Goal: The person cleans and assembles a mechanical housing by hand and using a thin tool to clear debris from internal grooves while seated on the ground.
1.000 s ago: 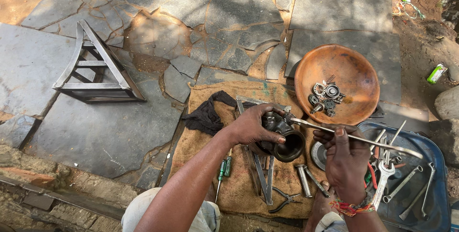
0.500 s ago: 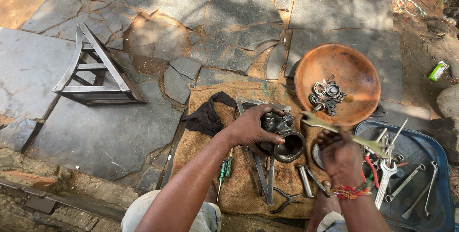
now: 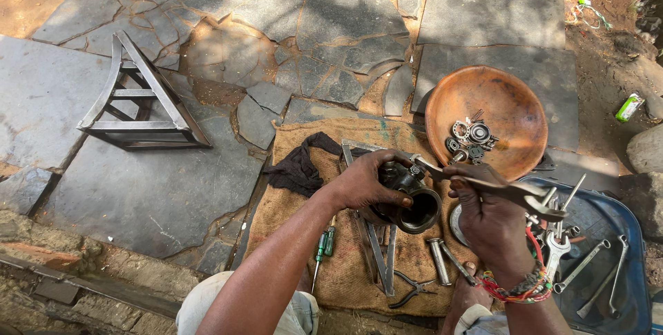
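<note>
Burlap mat (image 3: 359,266) on stone paving, rust-brown bowl (image 3: 514,110) of bearings beside it. Above the mat, your left hand (image 3: 362,183) clamps a black cylindrical metal part (image 3: 414,200). Your right hand (image 3: 487,214) grips a wrench (image 3: 483,184), its end touching that part.

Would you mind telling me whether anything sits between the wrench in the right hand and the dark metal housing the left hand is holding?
Nothing visible does. The right hand holds the wrench with its far end already at the top of the metal housing, which the left hand grips from the side, above the burlap mat.
</note>
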